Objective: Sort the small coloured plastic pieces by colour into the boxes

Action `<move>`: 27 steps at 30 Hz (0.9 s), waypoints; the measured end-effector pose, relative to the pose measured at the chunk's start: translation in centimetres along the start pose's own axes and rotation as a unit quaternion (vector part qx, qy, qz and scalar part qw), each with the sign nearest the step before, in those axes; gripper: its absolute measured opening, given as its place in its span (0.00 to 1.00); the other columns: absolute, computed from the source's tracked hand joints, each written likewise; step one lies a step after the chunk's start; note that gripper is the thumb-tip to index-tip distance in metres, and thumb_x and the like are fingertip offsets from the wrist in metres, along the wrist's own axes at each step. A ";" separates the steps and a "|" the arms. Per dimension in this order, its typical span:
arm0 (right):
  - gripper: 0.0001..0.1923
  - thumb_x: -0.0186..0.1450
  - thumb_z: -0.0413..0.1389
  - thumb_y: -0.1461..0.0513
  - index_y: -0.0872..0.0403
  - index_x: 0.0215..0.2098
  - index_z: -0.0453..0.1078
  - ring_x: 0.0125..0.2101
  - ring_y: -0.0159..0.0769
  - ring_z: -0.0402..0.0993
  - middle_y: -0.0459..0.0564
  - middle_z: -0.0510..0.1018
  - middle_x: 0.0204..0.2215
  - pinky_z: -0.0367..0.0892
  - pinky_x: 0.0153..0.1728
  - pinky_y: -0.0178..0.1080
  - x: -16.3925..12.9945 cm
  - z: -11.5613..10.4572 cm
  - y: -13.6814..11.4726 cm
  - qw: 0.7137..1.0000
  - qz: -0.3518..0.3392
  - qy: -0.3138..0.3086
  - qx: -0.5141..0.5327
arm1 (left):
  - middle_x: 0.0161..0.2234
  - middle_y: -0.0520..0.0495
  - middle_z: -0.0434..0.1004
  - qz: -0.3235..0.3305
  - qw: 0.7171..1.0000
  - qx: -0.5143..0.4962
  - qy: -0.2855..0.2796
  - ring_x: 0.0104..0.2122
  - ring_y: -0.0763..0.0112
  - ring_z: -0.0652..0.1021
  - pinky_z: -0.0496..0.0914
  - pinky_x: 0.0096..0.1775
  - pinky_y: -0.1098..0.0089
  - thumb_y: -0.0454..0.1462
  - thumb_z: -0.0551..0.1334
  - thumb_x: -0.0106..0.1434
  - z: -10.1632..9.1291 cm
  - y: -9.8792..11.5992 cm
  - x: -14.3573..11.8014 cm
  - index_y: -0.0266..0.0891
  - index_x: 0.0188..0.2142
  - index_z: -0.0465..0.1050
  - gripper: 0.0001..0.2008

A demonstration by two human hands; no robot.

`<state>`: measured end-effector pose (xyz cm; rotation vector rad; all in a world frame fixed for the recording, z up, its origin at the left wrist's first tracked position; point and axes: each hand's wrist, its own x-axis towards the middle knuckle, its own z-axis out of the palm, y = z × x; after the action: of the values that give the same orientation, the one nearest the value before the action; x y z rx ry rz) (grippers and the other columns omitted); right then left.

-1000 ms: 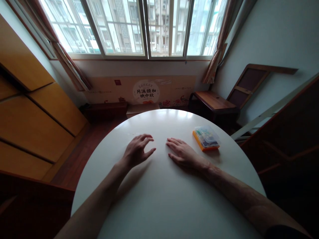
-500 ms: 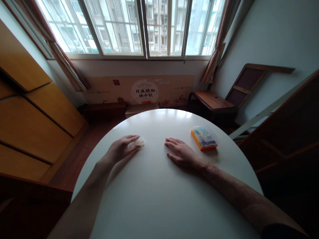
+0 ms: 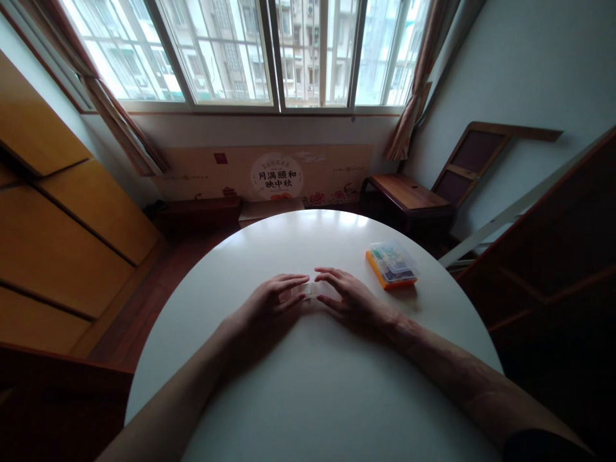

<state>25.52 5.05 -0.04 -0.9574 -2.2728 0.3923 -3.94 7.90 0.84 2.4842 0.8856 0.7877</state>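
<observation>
Both my hands rest near the middle of the round white table (image 3: pixel 308 398). My left hand (image 3: pixel 272 305) holds a small clear plastic piece (image 3: pixel 307 290) at its fingertips. My right hand (image 3: pixel 349 298) lies beside it, and its fingertips touch the other end of the same piece. The piece is small and pale, and I cannot make out what it is. To the right of my right hand, apart from it, stands a small orange box with a clear lid (image 3: pixel 392 265) holding coloured bits.
A window (image 3: pixel 269 51) fills the far wall, with a printed cardboard panel (image 3: pixel 269 173) leaning below it. A low wooden side table (image 3: pixel 409 196) stands at the back right, wooden cabinets (image 3: pixel 62 218) on the left and a dark wooden frame (image 3: pixel 553 256) at the right.
My left hand reached out to the left, picked up the small clear piece, and brought it back to the middle against my right hand's fingertips. My right hand barely moved.
</observation>
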 end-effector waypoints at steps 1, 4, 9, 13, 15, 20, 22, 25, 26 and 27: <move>0.20 0.76 0.63 0.55 0.46 0.64 0.70 0.67 0.50 0.73 0.56 0.73 0.70 0.71 0.68 0.57 0.0 -0.1 0.0 1.000 -0.001 -0.004 0.006 | 0.61 0.42 0.83 0.003 1.000 -0.005 -0.005 0.58 0.57 0.84 0.79 0.61 0.57 0.47 0.63 0.77 0.1 0.2 0.1 0.50 0.65 0.78 0.20; 0.20 0.75 0.64 0.56 0.46 0.63 0.70 0.66 0.50 0.74 0.55 0.74 0.69 0.71 0.67 0.57 0.1 -0.2 -0.3 1.000 0.005 -0.012 0.022 | 0.60 0.42 0.84 0.009 1.000 -0.017 -0.014 0.57 0.58 0.84 0.79 0.61 0.57 0.46 0.64 0.77 0.1 0.7 0.5 0.49 0.64 0.78 0.19; 0.19 0.73 0.65 0.61 0.46 0.61 0.70 0.62 0.48 0.77 0.53 0.79 0.64 0.72 0.66 0.55 0.2 -0.2 -0.5 0.999 0.003 0.000 0.038 | 0.59 0.44 0.84 -0.004 1.000 -0.023 -0.001 0.55 0.59 0.85 0.79 0.59 0.60 0.47 0.65 0.76 0.7 0.7 0.5 0.47 0.62 0.78 0.18; 0.17 0.71 0.64 0.64 0.49 0.57 0.72 0.54 0.48 0.79 0.53 0.83 0.53 0.74 0.61 0.52 0.1 0.2 -0.2 1.000 0.001 0.030 0.000 | 0.60 0.44 0.82 -0.001 1.000 0.014 0.009 0.57 0.59 0.83 0.78 0.60 0.60 0.48 0.65 0.77 1.1 0.5 0.3 0.48 0.63 0.75 0.19; 0.19 0.68 0.66 0.64 0.49 0.56 0.72 0.52 0.48 0.78 0.53 0.82 0.51 0.75 0.58 0.52 0.1 0.3 0.0 0.999 -0.004 0.032 -0.021 | 0.61 0.43 0.82 0.013 0.999 0.044 0.015 0.58 0.58 0.83 0.78 0.60 0.59 0.48 0.65 0.76 1.1 0.5 0.4 0.47 0.62 0.76 0.19; 0.24 0.64 0.70 0.61 0.51 0.56 0.71 0.49 0.51 0.76 0.55 0.81 0.49 0.75 0.55 0.52 0.1 0.1 0.0 0.998 -0.003 0.027 -0.050 | 0.56 0.42 0.84 0.007 0.993 0.114 0.032 0.51 0.56 0.84 0.79 0.53 0.57 0.50 0.69 0.73 1.0 0.5 0.7 0.45 0.59 0.78 0.20; 0.25 0.65 0.70 0.57 0.52 0.57 0.71 0.49 0.51 0.77 0.56 0.81 0.49 0.75 0.56 0.52 0.0 0.0 0.0 0.999 0.007 0.028 -0.046 | 0.52 0.43 0.86 0.003 0.993 0.117 0.031 0.49 0.57 0.84 0.79 0.53 0.58 0.49 0.67 0.75 1.1 0.4 0.8 0.45 0.56 0.79 0.17; 0.31 0.66 0.70 0.53 0.53 0.63 0.70 0.52 0.52 0.77 0.57 0.81 0.52 0.73 0.58 0.54 -0.1 -0.2 0.1 0.999 0.009 0.004 -0.041 | 0.51 0.44 0.87 0.011 0.994 0.103 0.029 0.49 0.59 0.84 0.79 0.52 0.60 0.46 0.64 0.78 1.3 0.2 0.8 0.45 0.54 0.81 0.13; 0.34 0.67 0.70 0.52 0.52 0.65 0.68 0.53 0.53 0.76 0.58 0.81 0.54 0.73 0.59 0.54 -0.1 -0.3 0.2 0.999 0.003 -0.009 -0.044 | 0.51 0.44 0.87 0.018 0.994 0.101 0.030 0.49 0.59 0.84 0.79 0.52 0.60 0.44 0.63 0.78 1.3 0.1 0.9 0.45 0.55 0.81 0.13; 0.37 0.67 0.70 0.51 0.52 0.68 0.67 0.54 0.54 0.76 0.58 0.80 0.55 0.72 0.60 0.55 -0.1 -0.3 0.2 0.999 -0.004 -0.022 -0.048 | 0.52 0.44 0.87 0.026 0.994 0.101 0.032 0.49 0.60 0.84 0.79 0.52 0.60 0.43 0.62 0.79 1.3 0.0 0.9 0.45 0.55 0.82 0.12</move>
<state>25.93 5.11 0.04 -0.9953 -2.3520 0.3054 -2.54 8.25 0.14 2.6808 0.9702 0.8354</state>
